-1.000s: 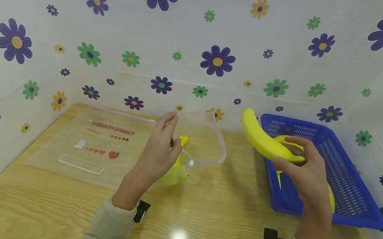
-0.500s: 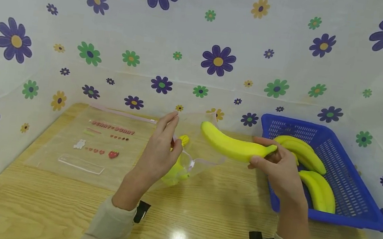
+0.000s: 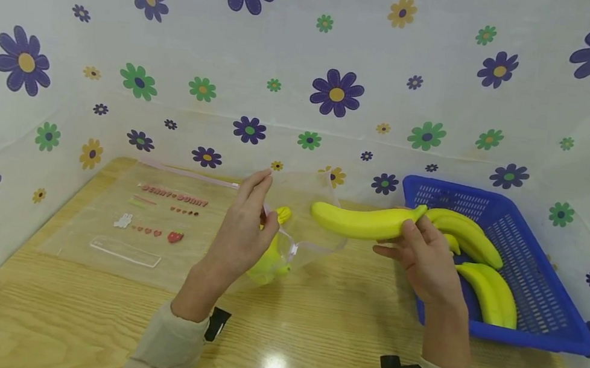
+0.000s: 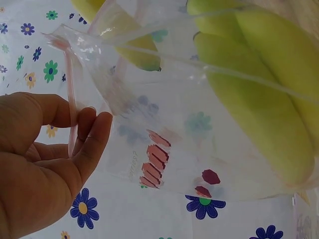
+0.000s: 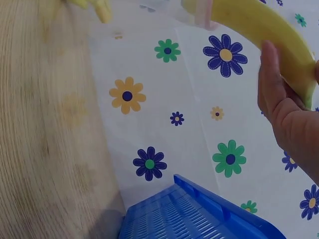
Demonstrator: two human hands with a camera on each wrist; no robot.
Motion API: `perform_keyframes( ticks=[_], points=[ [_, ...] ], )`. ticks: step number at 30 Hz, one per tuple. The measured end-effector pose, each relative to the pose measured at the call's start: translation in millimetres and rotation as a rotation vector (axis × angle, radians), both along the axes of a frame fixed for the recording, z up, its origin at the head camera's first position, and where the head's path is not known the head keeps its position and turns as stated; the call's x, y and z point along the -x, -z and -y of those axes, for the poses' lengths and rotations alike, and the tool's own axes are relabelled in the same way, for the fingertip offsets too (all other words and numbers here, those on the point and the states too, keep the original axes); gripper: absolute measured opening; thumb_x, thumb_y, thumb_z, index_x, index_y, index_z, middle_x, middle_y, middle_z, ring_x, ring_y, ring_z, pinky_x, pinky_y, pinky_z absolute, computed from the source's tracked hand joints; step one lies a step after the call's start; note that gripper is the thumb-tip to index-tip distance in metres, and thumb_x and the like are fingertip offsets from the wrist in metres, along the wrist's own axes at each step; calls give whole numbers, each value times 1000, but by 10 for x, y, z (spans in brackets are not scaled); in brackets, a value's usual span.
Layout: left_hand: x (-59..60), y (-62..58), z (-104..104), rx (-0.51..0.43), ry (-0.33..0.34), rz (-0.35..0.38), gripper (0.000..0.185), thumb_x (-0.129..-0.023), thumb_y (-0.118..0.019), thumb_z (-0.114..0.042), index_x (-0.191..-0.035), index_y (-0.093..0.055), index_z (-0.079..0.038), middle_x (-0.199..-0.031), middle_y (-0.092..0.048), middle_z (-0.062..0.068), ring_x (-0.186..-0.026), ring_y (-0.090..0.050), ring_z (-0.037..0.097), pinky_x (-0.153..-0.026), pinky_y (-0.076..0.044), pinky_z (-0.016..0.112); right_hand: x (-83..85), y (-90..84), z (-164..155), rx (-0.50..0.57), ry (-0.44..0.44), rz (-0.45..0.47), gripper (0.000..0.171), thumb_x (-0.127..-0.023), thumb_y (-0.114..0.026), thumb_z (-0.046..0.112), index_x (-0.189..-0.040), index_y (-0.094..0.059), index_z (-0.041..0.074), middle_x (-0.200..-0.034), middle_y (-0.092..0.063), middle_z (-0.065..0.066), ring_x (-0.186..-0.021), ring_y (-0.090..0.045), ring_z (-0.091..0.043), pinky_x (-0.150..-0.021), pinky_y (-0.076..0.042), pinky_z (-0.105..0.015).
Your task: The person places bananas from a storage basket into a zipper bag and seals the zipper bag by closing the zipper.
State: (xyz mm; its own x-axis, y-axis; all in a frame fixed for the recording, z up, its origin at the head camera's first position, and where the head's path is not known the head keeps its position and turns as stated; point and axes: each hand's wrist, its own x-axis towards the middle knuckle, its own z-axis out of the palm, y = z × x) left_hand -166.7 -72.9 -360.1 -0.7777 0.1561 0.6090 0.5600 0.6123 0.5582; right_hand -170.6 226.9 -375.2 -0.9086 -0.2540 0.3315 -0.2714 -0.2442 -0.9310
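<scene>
My left hand [image 3: 243,227] pinches the pink-edged rim of a clear zip bag [image 4: 124,169] between thumb and fingers, and the bag's mouth gapes to the right. Several yellow bananas [image 4: 259,109] lie inside it. My right hand [image 3: 428,263] grips another banana [image 3: 361,223] near its stem, holding it nearly level above the table. Its far end overlaps the open mouth of the bag in the head view, and shows through the clear plastic in the left wrist view.
A blue perforated basket [image 3: 552,280] with several bananas [image 3: 487,291] stands at the right. On the left lies a flat clear zip bag [image 3: 76,232] with pink lettering and a strawberry print. A flowered cloth [image 3: 182,25] hangs behind the wooden table [image 3: 311,331].
My right hand has brought the banana left from over the basket to the bag's mouth, turning it from tilted to nearly level. The left hand has stayed at the rim.
</scene>
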Motion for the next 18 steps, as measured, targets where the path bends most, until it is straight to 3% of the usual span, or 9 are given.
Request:
perform_keyframes(
  ticks=[7, 10, 15, 18],
  points=[
    [4, 11, -4, 4, 1, -10, 57, -86, -62, 13, -139, -42, 18, -147, -40, 27, -72, -53, 17, -67, -55, 28, 26, 3, 33, 90, -219, -21, 37, -109, -22, 21, -138, -44, 17, -127, -53, -3, -119, -57, -17, -94, -54, -45],
    [7, 17, -6, 0, 12, -14, 57, -85, -62, 14, -139, -42, 18, -148, -39, 27, -72, -53, 18, -68, -55, 29, 6, -12, 75, 102, -217, 15, 36, -109, -22, 27, -140, -41, 26, -131, -52, -1, -125, -54, -20, -98, -49, -54],
    [18, 22, 1, -11, 22, -13, 57, -85, -60, 16, -139, -42, 18, -147, -39, 27, -73, -54, 19, -68, -55, 29, 7, -10, 206, 111, -175, 89, 32, -108, -21, 37, -136, -36, 32, -127, -52, 2, -128, -50, -22, -101, -28, -76],
    [17, 20, 0, -13, 26, -12, 57, -85, -60, 16, -139, -41, 17, -147, -39, 28, -74, -54, 19, -68, -55, 29, 36, 13, 291, 164, -175, 140, 31, -107, -22, 41, -131, -38, 33, -122, -54, 1, -121, -53, -20, -100, -30, -76]
  ],
)
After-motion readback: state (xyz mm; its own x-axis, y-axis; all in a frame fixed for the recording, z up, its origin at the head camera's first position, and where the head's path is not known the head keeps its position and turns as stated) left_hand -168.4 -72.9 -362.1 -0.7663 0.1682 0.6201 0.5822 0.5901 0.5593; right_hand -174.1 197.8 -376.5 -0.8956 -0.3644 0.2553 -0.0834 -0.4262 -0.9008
